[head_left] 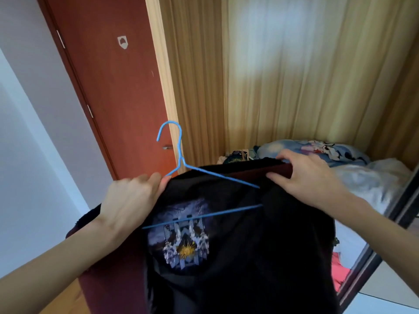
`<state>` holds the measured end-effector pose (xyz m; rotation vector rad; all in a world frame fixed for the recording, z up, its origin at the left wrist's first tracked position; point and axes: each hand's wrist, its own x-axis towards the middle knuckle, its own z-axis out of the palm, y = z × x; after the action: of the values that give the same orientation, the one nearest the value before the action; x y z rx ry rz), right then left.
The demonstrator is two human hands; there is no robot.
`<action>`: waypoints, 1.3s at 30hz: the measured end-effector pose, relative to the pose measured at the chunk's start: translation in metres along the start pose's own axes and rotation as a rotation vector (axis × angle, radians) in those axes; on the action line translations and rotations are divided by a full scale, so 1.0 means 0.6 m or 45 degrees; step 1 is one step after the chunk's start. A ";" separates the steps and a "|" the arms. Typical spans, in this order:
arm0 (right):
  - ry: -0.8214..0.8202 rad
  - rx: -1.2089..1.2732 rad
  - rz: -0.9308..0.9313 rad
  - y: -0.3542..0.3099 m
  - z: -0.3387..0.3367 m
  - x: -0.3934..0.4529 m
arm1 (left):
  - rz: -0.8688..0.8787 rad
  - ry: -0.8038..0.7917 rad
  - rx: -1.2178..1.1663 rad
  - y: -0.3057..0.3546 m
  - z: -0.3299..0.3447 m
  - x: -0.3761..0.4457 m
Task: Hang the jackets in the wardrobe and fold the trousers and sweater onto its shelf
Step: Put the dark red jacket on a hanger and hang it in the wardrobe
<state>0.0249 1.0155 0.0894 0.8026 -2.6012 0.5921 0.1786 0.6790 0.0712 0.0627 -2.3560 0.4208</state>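
Bits you can't really see here

Jacket (238,234) runs off the bottom edge; hanger (181,168) ends are tucked under the cloth, both forearms get cropped, and the far pile (233,156) is too small to tell.

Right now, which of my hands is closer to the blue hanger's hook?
Your left hand. It grips the black jacket just below the twisted neck of the blue hanger, while the right hand pinches the jacket's collar edge, out past the hanger's far shoulder.

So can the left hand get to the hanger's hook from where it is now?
Probably yes. The left hand grips the jacket at the hanger's shoulder, and the hook stands bare just above it, with nothing between.
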 end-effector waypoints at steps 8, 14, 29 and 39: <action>0.263 0.353 -0.188 -0.090 0.034 -0.072 | -0.158 0.217 -0.053 -0.011 -0.032 0.025; 0.387 0.352 -0.481 -0.047 0.002 -0.048 | -0.130 0.390 -0.072 -0.013 -0.062 0.026; 0.268 0.033 -0.620 -0.149 -0.011 0.019 | 0.161 0.258 -0.205 0.016 -0.082 0.068; 0.329 0.052 -0.392 -0.116 -0.015 -0.007 | -0.163 0.083 -0.086 0.012 -0.010 0.006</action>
<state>0.0714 0.9691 0.1148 1.0402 -2.1842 0.6128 0.1788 0.6878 0.0760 0.1646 -2.2853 0.2769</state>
